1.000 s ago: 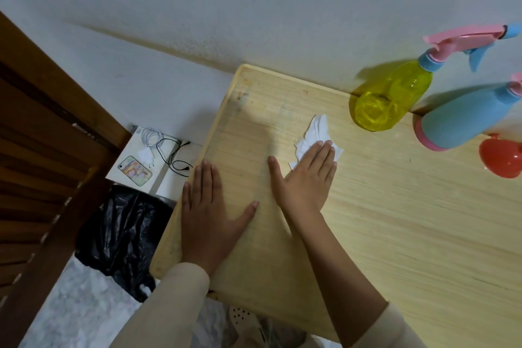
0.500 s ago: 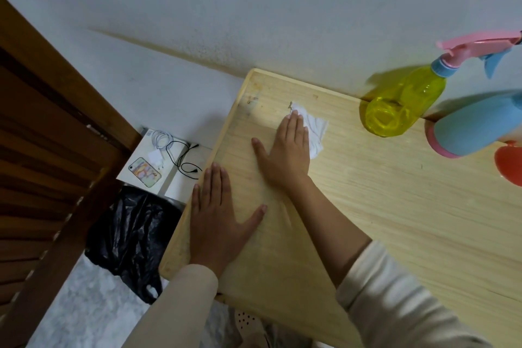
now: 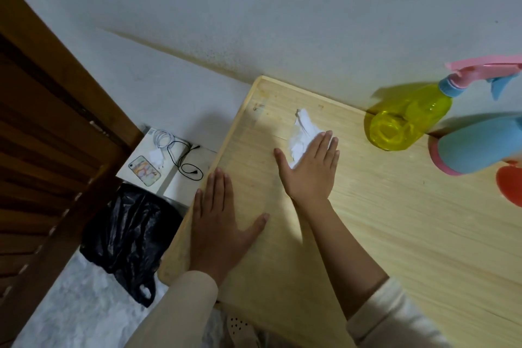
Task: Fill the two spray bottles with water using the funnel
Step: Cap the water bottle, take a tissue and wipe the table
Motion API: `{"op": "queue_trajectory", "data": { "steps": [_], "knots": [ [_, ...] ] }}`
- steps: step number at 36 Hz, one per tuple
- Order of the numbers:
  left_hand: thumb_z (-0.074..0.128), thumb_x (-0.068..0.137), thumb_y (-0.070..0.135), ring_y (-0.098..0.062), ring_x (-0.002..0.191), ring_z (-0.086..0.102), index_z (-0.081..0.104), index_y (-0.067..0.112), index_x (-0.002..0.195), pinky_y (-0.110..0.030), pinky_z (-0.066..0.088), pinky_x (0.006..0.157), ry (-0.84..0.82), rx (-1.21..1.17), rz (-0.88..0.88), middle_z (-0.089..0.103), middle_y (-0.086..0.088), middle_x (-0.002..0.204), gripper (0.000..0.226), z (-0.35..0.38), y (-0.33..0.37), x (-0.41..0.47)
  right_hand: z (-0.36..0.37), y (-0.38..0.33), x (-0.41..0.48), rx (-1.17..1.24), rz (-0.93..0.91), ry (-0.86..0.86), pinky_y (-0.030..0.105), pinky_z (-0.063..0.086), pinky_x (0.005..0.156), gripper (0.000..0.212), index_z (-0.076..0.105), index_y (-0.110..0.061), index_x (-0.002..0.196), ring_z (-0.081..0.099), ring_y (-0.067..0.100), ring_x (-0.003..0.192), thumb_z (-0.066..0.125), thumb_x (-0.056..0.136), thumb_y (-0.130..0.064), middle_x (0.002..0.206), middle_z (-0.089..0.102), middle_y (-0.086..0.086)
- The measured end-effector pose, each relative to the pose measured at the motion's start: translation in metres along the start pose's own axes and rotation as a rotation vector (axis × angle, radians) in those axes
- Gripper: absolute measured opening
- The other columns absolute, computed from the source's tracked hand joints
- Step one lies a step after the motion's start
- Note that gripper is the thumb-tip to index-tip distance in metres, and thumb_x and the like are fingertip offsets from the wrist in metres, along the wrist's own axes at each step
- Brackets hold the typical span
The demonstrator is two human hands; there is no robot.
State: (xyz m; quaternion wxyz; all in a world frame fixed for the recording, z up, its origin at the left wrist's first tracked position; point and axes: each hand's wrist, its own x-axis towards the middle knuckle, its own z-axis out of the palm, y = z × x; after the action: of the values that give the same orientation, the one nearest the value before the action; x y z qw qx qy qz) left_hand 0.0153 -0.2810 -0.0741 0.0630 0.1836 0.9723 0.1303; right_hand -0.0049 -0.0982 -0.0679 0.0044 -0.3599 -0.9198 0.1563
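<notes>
Yellow spray bottle (image 3: 406,124) and blue spray bottle (image 3: 480,144) stand at the tabletop's (image 3: 395,234) far edge, contents unclear. Right hand's (image 3: 310,175) straight fingers (image 3: 324,147) press a tissue (image 3: 302,130); left hand (image 3: 220,223) lies flat.

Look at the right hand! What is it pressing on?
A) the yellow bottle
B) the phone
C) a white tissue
C: the right hand lies flat, fingers straight, on the white tissue on the wooden table, while the yellow bottle stands apart from it near the wall.
</notes>
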Motion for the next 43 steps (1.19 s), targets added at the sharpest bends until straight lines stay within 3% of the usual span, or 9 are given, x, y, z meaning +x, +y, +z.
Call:
{"op": "queue_trajectory", "data": {
  "steps": [17,26,32,36,43],
  "knots": [
    [0.028,0.079,0.079,-0.019,0.146,0.012,0.02,0.004,0.15,-0.036,0.004,0.117,0.006,0.003,-0.006,0.02,-0.012,0.158,0.104,-0.001,0.001,-0.001,-0.002,0.0,0.002,-0.009,-0.128,-0.037,0.032,-0.009,0.117,0.091,-0.005,-0.005,0.15,-0.01,0.02,0.146,0.022,0.089,-0.068,0.159,-0.008,0.01],
    [0.032,0.078,0.078,-0.019,0.145,0.014,0.023,0.004,0.149,-0.036,0.008,0.116,0.01,-0.008,-0.007,0.024,-0.012,0.157,0.103,-0.002,0.001,0.0,-0.003,0.0,-0.008,0.003,-0.284,-0.071,0.032,-0.005,0.117,0.084,0.0,-0.003,0.15,-0.006,0.022,0.147,0.033,0.094,-0.057,0.159,-0.006,0.013],
    [0.033,0.078,0.078,-0.018,0.144,0.014,0.024,0.003,0.149,-0.036,0.009,0.116,0.032,0.008,-0.004,0.025,-0.012,0.156,0.103,0.001,0.001,0.0,0.009,-0.013,-0.014,0.01,-0.295,0.003,0.033,-0.008,0.116,0.081,0.002,-0.005,0.15,-0.006,0.02,0.147,0.01,0.089,-0.058,0.159,0.001,0.011],
    [0.03,0.078,0.078,-0.019,0.144,0.013,0.024,0.002,0.149,-0.037,0.009,0.116,0.037,0.015,0.001,0.025,-0.014,0.156,0.104,0.002,0.001,0.0,0.01,-0.017,-0.01,0.01,-0.268,0.015,0.032,-0.008,0.116,0.076,0.004,-0.004,0.15,-0.004,0.021,0.147,0.027,0.096,-0.053,0.159,0.002,0.012],
    [0.032,0.079,0.078,-0.02,0.144,0.013,0.022,0.002,0.149,-0.036,0.007,0.115,0.031,0.014,-0.004,0.023,-0.015,0.156,0.103,0.004,0.001,0.001,0.012,-0.032,-0.001,0.007,-0.256,-0.006,0.032,-0.01,0.116,0.077,0.002,-0.002,0.149,-0.006,0.023,0.147,0.028,0.097,-0.051,0.159,-0.001,0.014]
  ]
}}
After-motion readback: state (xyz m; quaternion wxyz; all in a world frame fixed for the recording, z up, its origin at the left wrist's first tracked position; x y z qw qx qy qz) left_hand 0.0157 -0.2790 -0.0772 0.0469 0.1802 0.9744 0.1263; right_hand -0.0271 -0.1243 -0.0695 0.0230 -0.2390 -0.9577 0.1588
